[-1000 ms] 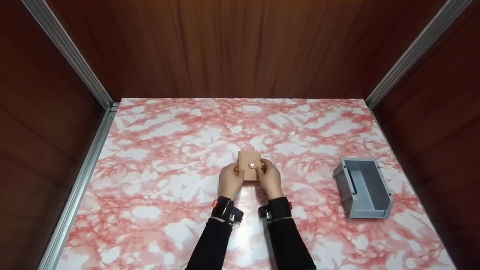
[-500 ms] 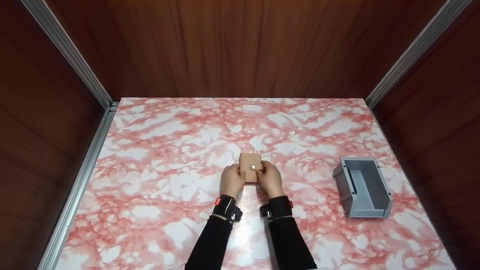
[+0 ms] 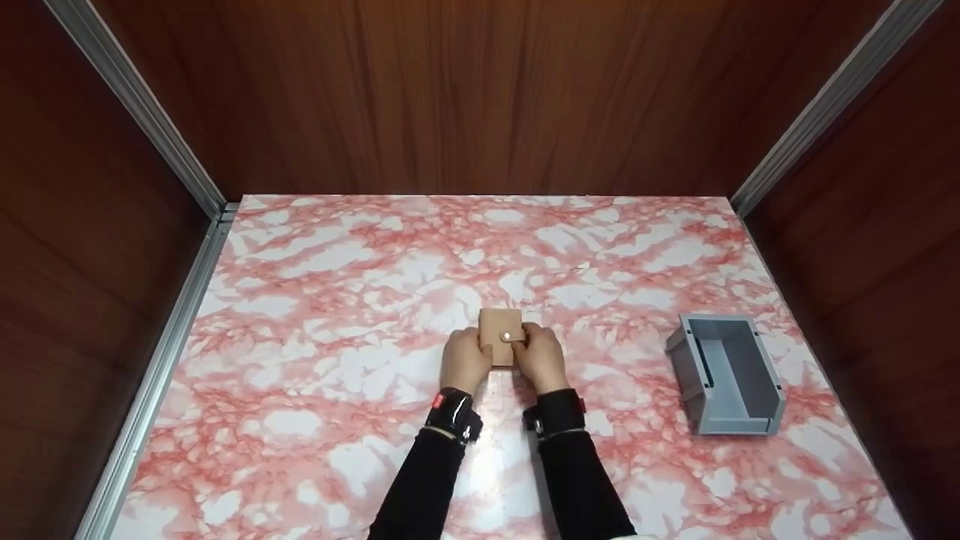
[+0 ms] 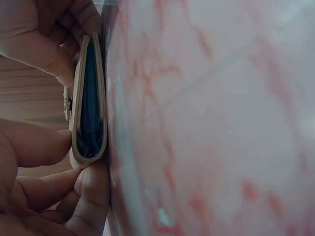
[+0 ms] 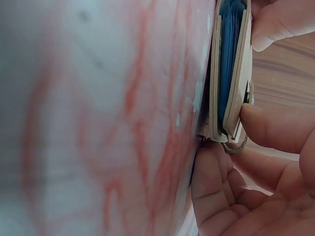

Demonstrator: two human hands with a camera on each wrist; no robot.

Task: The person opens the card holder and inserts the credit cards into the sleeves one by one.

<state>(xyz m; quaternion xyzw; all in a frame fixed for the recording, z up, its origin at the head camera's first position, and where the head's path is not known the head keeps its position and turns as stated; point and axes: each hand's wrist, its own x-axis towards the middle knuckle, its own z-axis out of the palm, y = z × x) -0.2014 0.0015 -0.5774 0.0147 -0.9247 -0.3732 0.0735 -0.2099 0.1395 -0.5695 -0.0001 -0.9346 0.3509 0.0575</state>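
pink-and-white marbled surface point(image 3: 315, 262) carries everything. grey bin point(image 3: 733, 427) sits off to the right, well apart from the work. left hand point(image 3: 465, 361) and right hand point(image 3: 543, 360) are both clamped on the tan card holder point(image 3: 495, 325), mid-surface, lying flat; can't tell if its back touches down. left pinches the spine side, thumb on top, fingers under. right pinches the opening edge, thumb by the strap. blue inserts point(image 4: 90, 93) show inside. step looks like working the closure: use left as anchor, squeeze just enough that the inserts don't fan, run the strap point(image 3: 516, 336) straight, let the right thumb do the work with fingers backing it from below so nothing bows. snap point(image 3: 507, 336) is at the strap's tip; can't tell if seated, so check by feel.
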